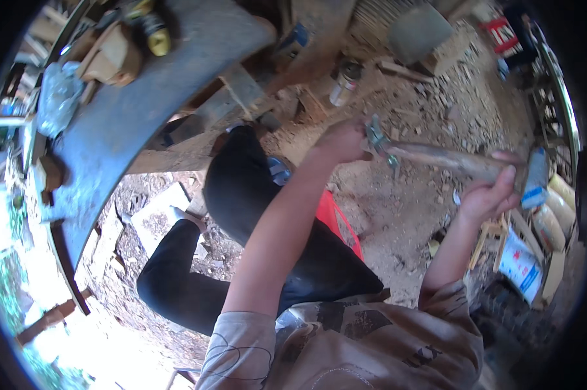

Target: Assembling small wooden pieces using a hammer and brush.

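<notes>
My left hand [342, 140] is closed at the left end of a long, worn wooden bar [436, 158], beside a green-grey metal fitting [381, 140] with projecting parts. I cannot make out whether its fingers hold the fitting or something behind it. My right hand [488, 198] grips the bar near its right end, thumb along it and fingers wrapped round. The bar lies roughly crosswise over the dirt floor, to the right of my bent legs in dark trousers.
A curved grey bench [176, 71] on the left bears a yellow-black tool [157, 36], a wooden block and a plastic bag. A tin can [342, 84] stands among planks and wood chips. A red bag [329, 211] lies by my knee; sacks [547, 221] are at right.
</notes>
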Action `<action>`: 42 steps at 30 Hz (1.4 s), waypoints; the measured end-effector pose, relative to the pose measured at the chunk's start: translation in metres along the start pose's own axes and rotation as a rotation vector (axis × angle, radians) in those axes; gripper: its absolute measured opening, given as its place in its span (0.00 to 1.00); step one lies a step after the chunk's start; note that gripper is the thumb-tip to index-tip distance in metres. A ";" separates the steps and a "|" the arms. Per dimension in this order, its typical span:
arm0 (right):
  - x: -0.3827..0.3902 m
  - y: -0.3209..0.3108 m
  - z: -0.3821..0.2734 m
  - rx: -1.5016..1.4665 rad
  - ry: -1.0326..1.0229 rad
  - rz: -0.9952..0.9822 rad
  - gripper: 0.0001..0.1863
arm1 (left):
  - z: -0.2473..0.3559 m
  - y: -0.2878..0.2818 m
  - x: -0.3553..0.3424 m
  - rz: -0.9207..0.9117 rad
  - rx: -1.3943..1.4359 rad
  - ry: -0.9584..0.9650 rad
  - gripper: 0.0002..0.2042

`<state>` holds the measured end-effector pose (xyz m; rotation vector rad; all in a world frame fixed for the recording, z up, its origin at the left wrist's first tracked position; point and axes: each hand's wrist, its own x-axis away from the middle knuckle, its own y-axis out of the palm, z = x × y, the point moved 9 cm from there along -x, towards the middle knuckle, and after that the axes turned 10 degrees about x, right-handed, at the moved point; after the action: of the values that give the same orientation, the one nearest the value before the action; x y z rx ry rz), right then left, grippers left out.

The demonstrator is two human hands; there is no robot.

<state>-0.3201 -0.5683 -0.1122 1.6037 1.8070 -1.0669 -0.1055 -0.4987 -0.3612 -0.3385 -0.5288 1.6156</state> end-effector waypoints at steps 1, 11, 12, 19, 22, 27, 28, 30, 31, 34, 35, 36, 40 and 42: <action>0.000 -0.004 0.001 0.021 0.016 0.032 0.17 | -0.006 0.003 -0.002 -0.020 -0.028 -0.047 0.25; 0.002 0.043 -0.036 0.243 -0.030 -0.504 0.09 | -0.012 -0.009 0.002 0.156 -0.078 -0.073 0.14; 0.008 0.056 -0.038 0.334 -0.067 -0.635 0.09 | -0.023 -0.010 0.003 0.140 -0.099 -0.189 0.16; -0.030 0.052 -0.079 -0.017 -0.005 -0.276 0.13 | 0.024 -0.064 0.030 0.323 -0.066 -0.069 0.23; -0.073 0.036 -0.103 -0.391 0.103 -0.020 0.13 | 0.053 -0.108 0.085 0.323 -0.040 -0.074 0.25; -0.119 0.047 -0.196 -1.119 -0.055 -0.186 0.11 | 0.097 -0.206 0.197 0.601 -0.021 -0.032 0.25; -0.120 0.050 -0.208 -1.149 -0.067 -0.154 0.11 | 0.094 -0.217 0.222 0.663 -0.009 -0.158 0.24; -0.107 0.045 -0.244 -1.331 -0.279 -0.085 0.11 | 0.095 -0.231 0.263 0.757 0.044 -0.267 0.24; -0.099 0.049 -0.253 -1.337 -0.268 -0.042 0.11 | 0.103 -0.231 0.273 0.727 0.065 -0.200 0.24; -0.078 0.068 -0.283 -1.406 -0.334 0.004 0.11 | 0.098 -0.230 0.318 0.855 0.097 -0.287 0.25; -0.078 0.080 -0.288 -1.472 -0.328 0.009 0.12 | 0.091 -0.228 0.331 0.877 0.091 -0.355 0.26; -0.078 0.091 -0.295 -1.538 -0.330 -0.009 0.13 | 0.077 -0.226 0.349 0.926 0.074 -0.485 0.26; -0.072 0.145 -0.290 -1.714 -0.025 0.113 0.17 | 0.039 -0.212 0.388 0.960 0.079 -0.494 0.25; -0.066 0.173 -0.290 -1.745 0.033 0.151 0.17 | 0.007 -0.207 0.407 1.051 0.180 -0.538 0.23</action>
<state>-0.1015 -0.3718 0.0657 0.5431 1.5798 0.6456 0.0195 -0.0862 -0.2104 -0.0100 -0.6439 2.7928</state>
